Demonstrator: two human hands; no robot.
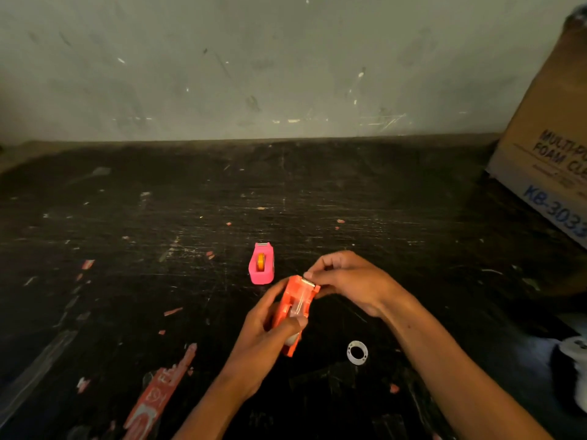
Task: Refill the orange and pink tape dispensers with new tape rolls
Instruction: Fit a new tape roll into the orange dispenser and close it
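Note:
My left hand (270,331) grips the orange tape dispenser (297,308) above the black table (190,217), thumb pressed over the clear tape roll in its well. A strip of clear tape runs up to the metal cutter at the dispenser's far end. My right hand (346,279) pinches that tape end at the cutter with thumb and forefinger. The pink tape dispenser (261,263) stands on the table just beyond my left hand, an orange-cored roll in it. A white empty tape core (357,352) lies on the table below my right forearm.
A cardboard box (546,147) stands at the right against the grey wall (286,58). White objects (575,366) sit at the right edge. A torn red sticker (155,398) and paper scraps are stuck to the scratched tabletop near the front left.

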